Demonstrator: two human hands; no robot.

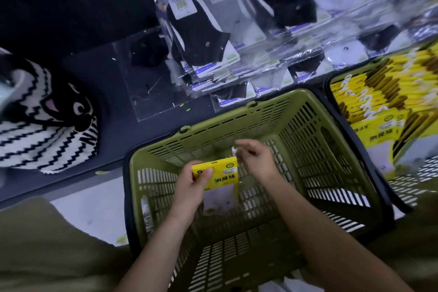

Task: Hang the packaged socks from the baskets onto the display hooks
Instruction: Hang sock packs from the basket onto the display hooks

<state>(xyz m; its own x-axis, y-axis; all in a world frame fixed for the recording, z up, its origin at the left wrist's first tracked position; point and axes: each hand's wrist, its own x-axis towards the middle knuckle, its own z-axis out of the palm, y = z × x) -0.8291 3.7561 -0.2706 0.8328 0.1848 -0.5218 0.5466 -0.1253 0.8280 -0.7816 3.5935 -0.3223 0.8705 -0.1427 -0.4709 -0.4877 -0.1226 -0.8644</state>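
**Pack [216, 174] held over basket [331, 149], centre frame, top edge being readied for hanging.**
Left grip [192, 187] pinches the yellow pack's left edge, thumb on its face, holding it upright and label-out. Right grip [254, 156] is curled at the top right corner, apparently pinching a white tab, probably to free the hanging hole. Hung socks [199, 31] are upper centre and spare packs [379, 102] at the right edge.

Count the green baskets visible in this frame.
2. The centre basket sits directly below the held sock pack. The right basket is at the frame's right edge, packed with yellow sock packs. More may lie outside the view.
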